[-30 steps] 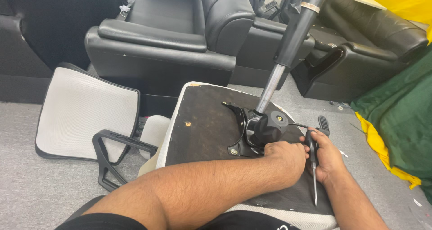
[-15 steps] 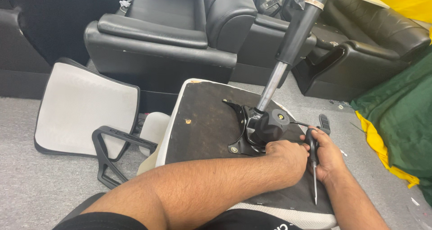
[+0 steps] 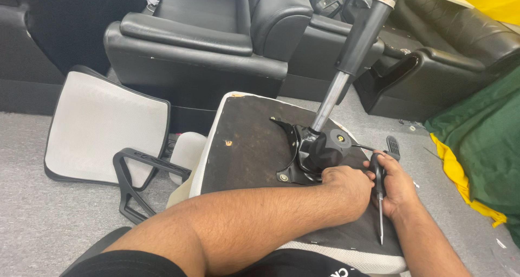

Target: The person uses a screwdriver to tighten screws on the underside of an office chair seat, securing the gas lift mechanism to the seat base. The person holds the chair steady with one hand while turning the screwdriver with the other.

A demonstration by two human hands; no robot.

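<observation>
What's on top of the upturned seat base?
On the upturned seat base: the black tilt mechanism with the gas-lift column rising from it. The left hand rests against it; the right hand grips a screwdriver. Screws under the hands are hidden.

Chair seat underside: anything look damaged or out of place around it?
Yes. The seat lies upside down, its dark underside scuffed, with a chipped far-left corner. A detached white mesh backrest and a black armrest frame lie loose on the carpet beside it.

One camera on the person's head, looking down and forward, very close to both arms and the upturned chair seat (image 3: 254,147), black sofas (image 3: 200,38) farther back, grey floor (image 3: 32,223) below
</observation>
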